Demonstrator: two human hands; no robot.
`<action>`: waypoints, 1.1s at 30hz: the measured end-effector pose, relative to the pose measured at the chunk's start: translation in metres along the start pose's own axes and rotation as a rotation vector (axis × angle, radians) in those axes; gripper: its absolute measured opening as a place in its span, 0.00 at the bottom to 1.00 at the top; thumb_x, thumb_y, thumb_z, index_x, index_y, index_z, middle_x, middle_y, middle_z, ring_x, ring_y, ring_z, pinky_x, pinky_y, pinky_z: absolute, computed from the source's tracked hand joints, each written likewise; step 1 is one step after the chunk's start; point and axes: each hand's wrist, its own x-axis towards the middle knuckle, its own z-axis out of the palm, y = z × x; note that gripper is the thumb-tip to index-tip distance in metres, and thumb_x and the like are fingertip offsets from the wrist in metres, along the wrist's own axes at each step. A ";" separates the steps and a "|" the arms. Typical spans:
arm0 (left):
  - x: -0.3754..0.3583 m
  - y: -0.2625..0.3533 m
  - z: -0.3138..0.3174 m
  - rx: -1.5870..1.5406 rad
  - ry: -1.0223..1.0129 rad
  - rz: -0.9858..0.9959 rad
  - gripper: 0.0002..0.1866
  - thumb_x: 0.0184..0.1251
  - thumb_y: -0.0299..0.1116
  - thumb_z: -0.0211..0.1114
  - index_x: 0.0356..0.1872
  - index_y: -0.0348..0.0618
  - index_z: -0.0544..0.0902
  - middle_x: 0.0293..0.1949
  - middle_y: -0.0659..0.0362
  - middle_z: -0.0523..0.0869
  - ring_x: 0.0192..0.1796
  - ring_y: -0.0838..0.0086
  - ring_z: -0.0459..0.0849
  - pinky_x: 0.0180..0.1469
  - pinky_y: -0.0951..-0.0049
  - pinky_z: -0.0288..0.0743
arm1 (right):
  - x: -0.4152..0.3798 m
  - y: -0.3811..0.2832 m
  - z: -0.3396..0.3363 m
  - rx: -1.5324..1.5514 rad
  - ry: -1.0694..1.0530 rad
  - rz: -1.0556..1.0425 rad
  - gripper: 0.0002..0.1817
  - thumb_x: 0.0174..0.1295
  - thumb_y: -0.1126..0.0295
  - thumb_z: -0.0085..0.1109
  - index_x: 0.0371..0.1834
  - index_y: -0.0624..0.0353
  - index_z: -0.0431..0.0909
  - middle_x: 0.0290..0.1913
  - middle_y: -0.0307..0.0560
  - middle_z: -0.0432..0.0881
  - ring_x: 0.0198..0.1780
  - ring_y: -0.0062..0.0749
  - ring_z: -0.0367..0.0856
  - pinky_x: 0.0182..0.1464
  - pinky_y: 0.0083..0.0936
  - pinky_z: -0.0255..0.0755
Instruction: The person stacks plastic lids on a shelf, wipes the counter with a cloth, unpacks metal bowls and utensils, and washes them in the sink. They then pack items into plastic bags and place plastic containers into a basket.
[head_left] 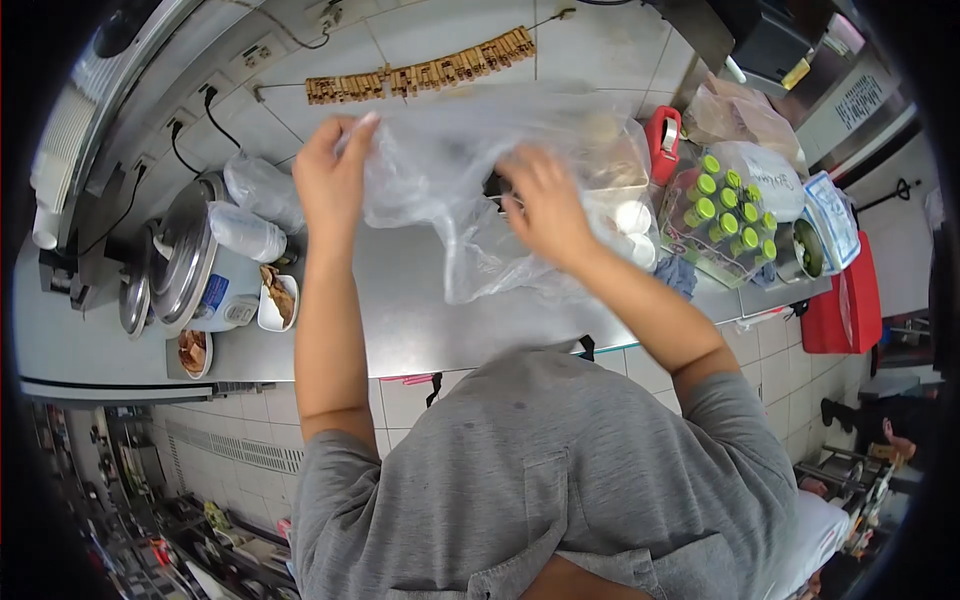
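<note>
A clear plastic bag (415, 185) hangs spread above the steel counter, its upper edge blurred by motion. My left hand (335, 165) pinches the bag's left edge between thumb and fingers. Over the bag's middle, my right hand (550, 205) has its thumb apart from its extended fingers, which are blurred. Something dark (492, 186) shows just left of those fingers, mostly hidden by the hand and the plastic. White round containers (634, 218) stand to the right of my right hand, beside a larger wrapped pack (612, 160).
The steel counter (400, 310) runs along a tiled wall. On the left are a lidded metal pot (190, 245), plastic-wrapped cups (245, 232) and a white dish (277, 300). Green-capped bottles (722, 210), a red tape dispenser (662, 145) and a red bin (842, 300) are right.
</note>
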 end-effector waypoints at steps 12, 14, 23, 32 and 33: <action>-0.043 0.013 0.089 0.521 -0.161 1.036 0.26 0.43 0.43 0.75 0.49 0.61 0.82 0.54 0.70 0.80 0.61 0.71 0.75 0.63 0.50 0.59 | 0.096 0.060 0.018 -0.015 -0.356 -0.098 0.21 0.53 0.67 0.64 0.53 0.54 0.78 0.48 0.50 0.80 0.54 0.45 0.77 0.62 0.43 0.65; -0.022 -0.017 0.088 0.930 -0.295 0.733 0.36 0.38 0.40 0.78 0.57 0.62 0.78 0.63 0.67 0.74 0.70 0.66 0.67 0.69 0.40 0.50 | 0.092 0.057 0.037 0.064 -0.627 0.183 0.22 0.56 0.67 0.62 0.55 0.58 0.76 0.50 0.55 0.81 0.56 0.50 0.76 0.63 0.39 0.66; 0.085 -0.180 0.068 1.349 -0.377 0.703 0.30 0.65 0.32 0.55 0.69 0.65 0.68 0.68 0.64 0.70 0.73 0.74 0.62 0.76 0.44 0.41 | 0.092 0.090 0.104 0.556 -0.797 0.583 0.49 0.41 0.36 0.73 0.54 0.73 0.76 0.45 0.59 0.83 0.47 0.40 0.83 0.51 0.29 0.73; 0.007 -0.254 0.116 0.527 -0.710 -0.139 0.29 0.53 0.18 0.59 0.60 0.49 0.77 0.56 0.46 0.81 0.60 0.53 0.78 0.64 0.59 0.70 | 0.069 0.044 0.129 0.868 -0.539 0.512 0.16 0.50 0.61 0.77 0.34 0.60 0.83 0.25 0.31 0.78 0.26 0.19 0.70 0.31 0.22 0.67; -0.003 -0.271 0.123 0.593 -0.802 -0.212 0.26 0.54 0.20 0.59 0.58 0.48 0.78 0.55 0.45 0.81 0.59 0.52 0.79 0.63 0.61 0.71 | 0.072 0.035 0.122 0.883 -0.564 0.486 0.16 0.50 0.61 0.77 0.34 0.60 0.83 0.25 0.31 0.78 0.26 0.19 0.70 0.31 0.22 0.67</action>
